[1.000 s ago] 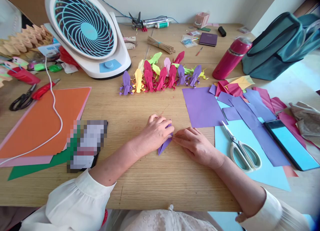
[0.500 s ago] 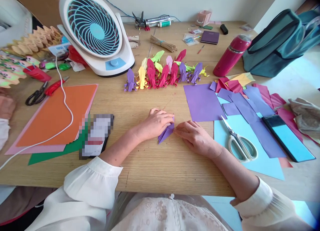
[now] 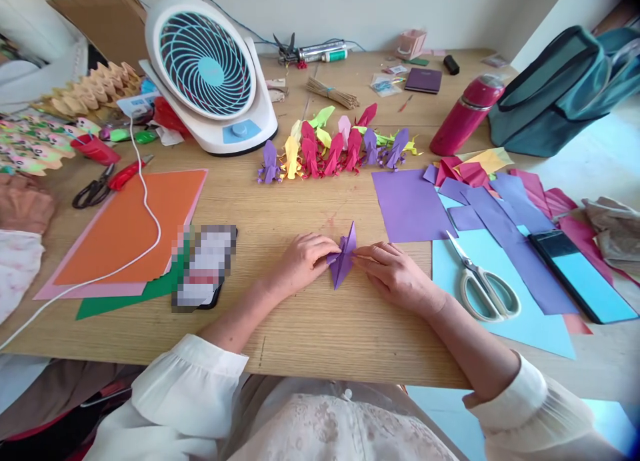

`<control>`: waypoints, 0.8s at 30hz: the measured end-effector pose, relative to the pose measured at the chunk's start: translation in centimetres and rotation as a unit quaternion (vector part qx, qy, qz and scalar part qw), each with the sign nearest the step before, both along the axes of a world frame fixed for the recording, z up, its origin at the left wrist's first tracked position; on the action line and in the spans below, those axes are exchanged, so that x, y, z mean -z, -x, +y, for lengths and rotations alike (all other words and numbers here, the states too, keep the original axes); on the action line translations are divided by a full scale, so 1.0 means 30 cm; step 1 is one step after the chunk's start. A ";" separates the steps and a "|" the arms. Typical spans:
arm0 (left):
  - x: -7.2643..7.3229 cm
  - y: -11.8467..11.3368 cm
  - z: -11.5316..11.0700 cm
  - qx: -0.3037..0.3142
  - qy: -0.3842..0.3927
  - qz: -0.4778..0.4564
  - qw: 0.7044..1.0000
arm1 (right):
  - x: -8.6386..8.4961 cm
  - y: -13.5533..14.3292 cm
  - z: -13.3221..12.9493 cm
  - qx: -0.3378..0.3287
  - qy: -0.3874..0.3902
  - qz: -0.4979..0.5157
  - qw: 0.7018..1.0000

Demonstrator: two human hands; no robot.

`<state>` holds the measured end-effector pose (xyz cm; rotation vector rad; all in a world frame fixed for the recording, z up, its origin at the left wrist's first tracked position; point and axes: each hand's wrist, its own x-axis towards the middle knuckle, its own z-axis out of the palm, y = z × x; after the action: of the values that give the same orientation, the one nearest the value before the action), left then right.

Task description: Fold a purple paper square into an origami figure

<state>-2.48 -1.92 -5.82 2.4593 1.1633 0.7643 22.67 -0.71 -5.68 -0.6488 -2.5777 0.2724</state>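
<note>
A small folded purple paper (image 3: 343, 264) with pointed ends stands between my hands, just above the wooden table (image 3: 300, 334). The fingertips of my left hand (image 3: 311, 256) pinch its left side. On the right side, my right hand (image 3: 393, 271) pinches it with thumb and fingers. Beyond my hands is a row of folded paper figures in red, yellow, purple, pink and green (image 3: 334, 153). A flat purple sheet (image 3: 413, 204) lies to the right of them.
White-handled scissors (image 3: 487, 291) lie on light blue paper at the right, near a phone (image 3: 575, 268). Another phone (image 3: 205, 268) and orange sheets (image 3: 130, 228) are at the left. A fan (image 3: 210, 74), a red bottle (image 3: 467, 114) and a teal bag (image 3: 550, 101) stand behind.
My left hand has moved off the top of the purple paper to its left side. The folded paper now shows more fully, with one point upward. The view has shifted slightly left.
</note>
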 end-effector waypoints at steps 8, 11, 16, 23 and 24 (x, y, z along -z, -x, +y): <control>0.002 0.002 0.000 0.013 0.059 -0.073 0.996 | 0.006 0.028 -0.023 0.003 0.033 0.029 0.999; -0.005 0.005 0.018 0.031 0.086 -0.066 0.994 | 0.005 0.030 -0.022 0.010 0.041 0.031 0.999; -0.039 0.002 0.062 0.044 0.141 -0.029 0.989 | 0.003 0.032 -0.022 0.023 0.047 0.030 0.998; -0.076 -0.013 0.100 0.017 0.185 0.041 0.982 | 0.006 0.038 -0.024 0.040 0.058 0.038 0.997; -0.074 -0.014 0.102 0.008 0.190 0.035 0.981 | 0.005 0.039 -0.025 0.044 0.060 0.038 0.997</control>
<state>-2.07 1.13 -3.59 2.1860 1.1874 0.4056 21.48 -1.45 -5.83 -0.7775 -2.4675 0.4175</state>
